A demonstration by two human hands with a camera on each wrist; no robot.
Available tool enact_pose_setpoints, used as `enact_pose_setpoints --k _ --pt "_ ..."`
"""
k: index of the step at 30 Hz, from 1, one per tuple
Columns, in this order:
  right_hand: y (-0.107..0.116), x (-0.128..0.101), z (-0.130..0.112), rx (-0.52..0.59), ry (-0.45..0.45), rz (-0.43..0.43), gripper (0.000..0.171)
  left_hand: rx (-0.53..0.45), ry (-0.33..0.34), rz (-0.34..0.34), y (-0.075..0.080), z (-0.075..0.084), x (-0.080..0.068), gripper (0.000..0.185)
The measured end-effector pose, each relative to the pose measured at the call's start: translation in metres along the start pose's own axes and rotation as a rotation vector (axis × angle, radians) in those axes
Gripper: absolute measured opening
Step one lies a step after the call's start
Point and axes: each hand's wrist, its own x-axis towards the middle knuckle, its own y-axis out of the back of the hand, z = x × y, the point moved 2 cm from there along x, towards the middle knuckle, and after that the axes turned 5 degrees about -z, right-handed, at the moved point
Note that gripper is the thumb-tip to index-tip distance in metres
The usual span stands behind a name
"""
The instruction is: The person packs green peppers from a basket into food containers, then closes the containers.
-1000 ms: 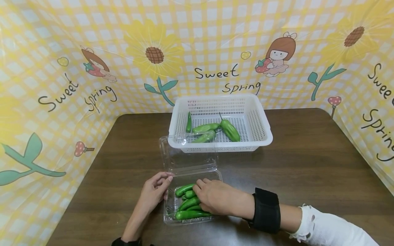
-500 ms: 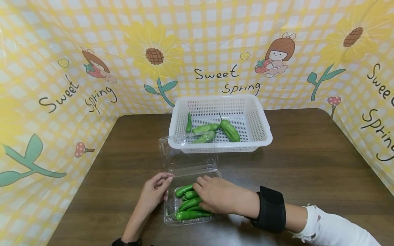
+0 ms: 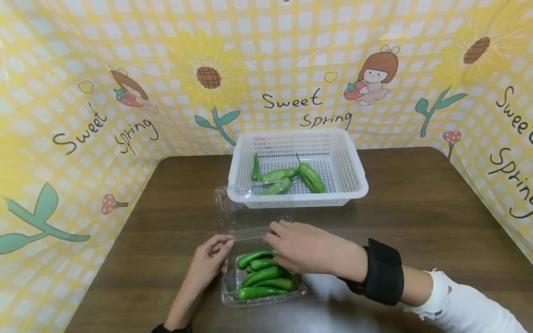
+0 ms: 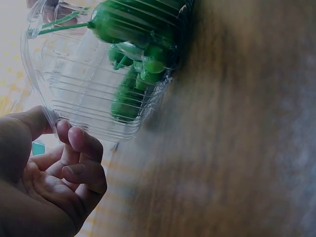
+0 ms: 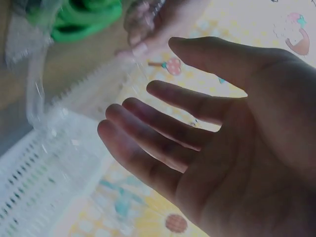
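A clear plastic clamshell box [image 3: 231,297] sits on the table, its lid [image 3: 250,216] tipped back toward the basket. Several green peppers [image 3: 263,276] lie side by side in the box. My left hand [image 3: 208,261] pinches the box's left rim between thumb and fingers, as the left wrist view shows at the plastic edge [image 4: 52,116]. Over the back right part of the box hovers my right hand [image 3: 316,249], hiding that corner. In the right wrist view its fingers [image 5: 148,143] are extended and apart, with nothing in them.
A white perforated basket [image 3: 358,189] stands at the back, holding several more green peppers [image 3: 311,178]. The box's raised lid overlaps its front edge in the head view. Brown tabletop [image 3: 408,217] spreads on both sides, with a yellow checked cloth [image 3: 287,55] behind.
My right hand has lifted off the peppers and moved back and to the right, leaving them in the box and more of them visible. The left hand stays at the rim.
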Motion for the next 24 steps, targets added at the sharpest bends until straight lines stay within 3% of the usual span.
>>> enact_pose_setpoints --k 11,20,24 --pt "0.038 -0.012 0.018 0.064 0.005 0.120 0.040 0.006 0.006 -0.003 0.000 0.001 -0.003 0.027" --pt "0.081 -0.022 0.045 0.050 0.007 0.326 0.030 0.004 -0.008 -0.005 0.001 0.001 -0.003 0.028" --pt "0.095 -0.021 0.055 0.047 -0.011 0.338 0.027 0.004 -0.009 -0.002 0.000 0.000 -0.002 0.026"
